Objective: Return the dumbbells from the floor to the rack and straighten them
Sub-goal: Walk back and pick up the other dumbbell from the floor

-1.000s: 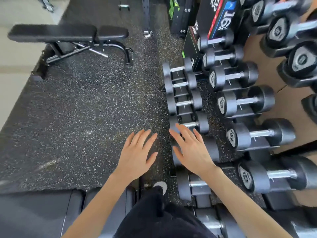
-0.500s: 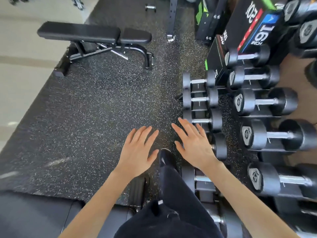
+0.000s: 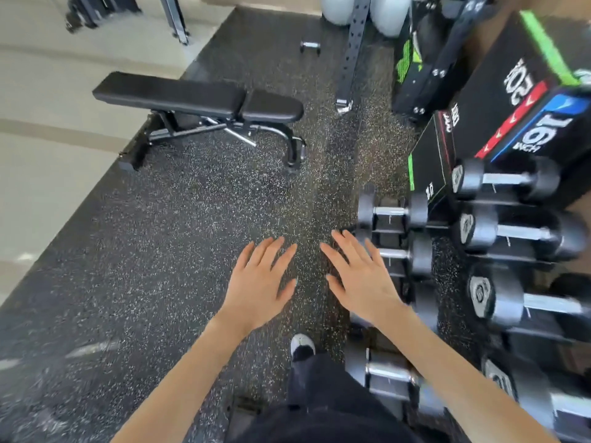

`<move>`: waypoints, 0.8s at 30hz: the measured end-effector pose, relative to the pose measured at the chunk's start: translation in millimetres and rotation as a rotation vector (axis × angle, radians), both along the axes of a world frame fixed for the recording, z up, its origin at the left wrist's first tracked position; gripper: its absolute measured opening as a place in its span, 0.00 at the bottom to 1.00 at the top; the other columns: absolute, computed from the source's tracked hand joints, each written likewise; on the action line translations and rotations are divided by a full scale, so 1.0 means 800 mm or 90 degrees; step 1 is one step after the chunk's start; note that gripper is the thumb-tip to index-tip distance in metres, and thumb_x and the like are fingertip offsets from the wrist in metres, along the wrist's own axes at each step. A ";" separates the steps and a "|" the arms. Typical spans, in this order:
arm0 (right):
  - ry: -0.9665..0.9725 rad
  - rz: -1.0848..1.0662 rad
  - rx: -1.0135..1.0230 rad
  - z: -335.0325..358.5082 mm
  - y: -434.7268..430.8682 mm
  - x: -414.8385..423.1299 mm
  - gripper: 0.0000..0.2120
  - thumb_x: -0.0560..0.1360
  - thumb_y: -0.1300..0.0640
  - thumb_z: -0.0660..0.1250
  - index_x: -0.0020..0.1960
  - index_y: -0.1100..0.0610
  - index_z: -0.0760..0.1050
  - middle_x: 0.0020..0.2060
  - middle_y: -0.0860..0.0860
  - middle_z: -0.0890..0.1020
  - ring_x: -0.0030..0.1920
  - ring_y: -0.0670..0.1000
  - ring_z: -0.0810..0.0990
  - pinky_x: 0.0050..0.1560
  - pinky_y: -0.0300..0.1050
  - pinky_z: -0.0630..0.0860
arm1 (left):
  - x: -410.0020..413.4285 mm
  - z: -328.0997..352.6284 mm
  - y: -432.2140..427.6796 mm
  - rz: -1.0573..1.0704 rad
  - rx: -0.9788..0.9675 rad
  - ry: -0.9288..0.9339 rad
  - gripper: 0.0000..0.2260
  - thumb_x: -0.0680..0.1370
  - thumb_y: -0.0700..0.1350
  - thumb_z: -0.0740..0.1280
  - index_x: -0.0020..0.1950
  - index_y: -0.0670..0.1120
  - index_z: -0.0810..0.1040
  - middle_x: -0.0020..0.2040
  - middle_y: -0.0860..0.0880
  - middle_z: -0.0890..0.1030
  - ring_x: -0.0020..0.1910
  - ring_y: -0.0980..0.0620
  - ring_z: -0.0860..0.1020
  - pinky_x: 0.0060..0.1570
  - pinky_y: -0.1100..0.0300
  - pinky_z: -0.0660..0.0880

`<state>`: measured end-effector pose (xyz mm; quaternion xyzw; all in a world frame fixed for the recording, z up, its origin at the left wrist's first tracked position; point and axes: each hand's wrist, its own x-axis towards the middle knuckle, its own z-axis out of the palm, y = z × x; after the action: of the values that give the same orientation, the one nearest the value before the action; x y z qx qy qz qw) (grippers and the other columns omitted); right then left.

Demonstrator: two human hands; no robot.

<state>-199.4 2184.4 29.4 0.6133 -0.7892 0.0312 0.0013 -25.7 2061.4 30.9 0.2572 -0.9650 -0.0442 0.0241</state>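
Black rubber floor mat [image 3: 153, 257]: matt, rough, white-speckled. Black round-headed dumbbell [image 3: 507, 180]: matt rubber heads, shiny metal handle. Black padded bench [image 3: 192, 97]: smooth, faintly glossy upholstery.

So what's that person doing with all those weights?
A person is tidying up gym weights. Their left hand and right hand are both spread open in front of them and hold nothing right now. Rows of dumbbells already sit on the rack to the right. One small dumbbell lies on the floor far ahead, past the bench, not yet picked up.
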 end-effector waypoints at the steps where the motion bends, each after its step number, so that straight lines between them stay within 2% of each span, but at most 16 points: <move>1: 0.008 0.010 0.003 0.005 -0.015 -0.016 0.24 0.74 0.48 0.58 0.69 0.54 0.68 0.69 0.56 0.70 0.69 0.57 0.69 0.66 0.61 0.67 | -0.017 0.005 -0.013 0.001 -0.004 0.007 0.26 0.77 0.57 0.53 0.71 0.46 0.68 0.67 0.44 0.72 0.67 0.43 0.70 0.67 0.43 0.64; 3: 0.026 0.025 0.001 0.013 -0.041 -0.045 0.25 0.75 0.46 0.53 0.68 0.54 0.69 0.69 0.56 0.70 0.69 0.57 0.68 0.66 0.61 0.67 | -0.042 0.014 -0.035 -0.004 -0.018 0.031 0.25 0.78 0.57 0.53 0.71 0.46 0.68 0.68 0.44 0.71 0.68 0.43 0.69 0.68 0.43 0.63; 9: 0.016 0.019 -0.020 0.020 -0.084 -0.090 0.27 0.78 0.42 0.49 0.70 0.54 0.66 0.70 0.55 0.68 0.71 0.56 0.65 0.68 0.60 0.64 | -0.077 0.025 -0.082 0.026 -0.020 0.030 0.25 0.78 0.57 0.53 0.72 0.47 0.67 0.70 0.44 0.70 0.70 0.43 0.66 0.68 0.43 0.63; 18: -0.006 0.017 0.016 -0.011 -0.139 -0.151 0.26 0.78 0.42 0.49 0.70 0.53 0.66 0.69 0.54 0.70 0.70 0.56 0.67 0.68 0.59 0.65 | -0.151 -0.008 -0.149 -0.003 0.021 0.004 0.24 0.77 0.56 0.54 0.69 0.46 0.70 0.67 0.44 0.73 0.67 0.42 0.70 0.66 0.42 0.66; 24: -0.004 -0.022 0.042 -0.016 -0.237 -0.231 0.26 0.76 0.43 0.51 0.69 0.53 0.67 0.68 0.55 0.71 0.68 0.56 0.70 0.65 0.61 0.67 | -0.227 -0.022 -0.254 -0.035 0.019 -0.005 0.25 0.77 0.57 0.53 0.70 0.47 0.69 0.67 0.44 0.73 0.67 0.43 0.70 0.66 0.43 0.66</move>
<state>-384.5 1994.7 16.9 0.5993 -0.8002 0.0071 -0.0212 -207.1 1858.2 13.3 0.2310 -0.9711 -0.0583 0.0151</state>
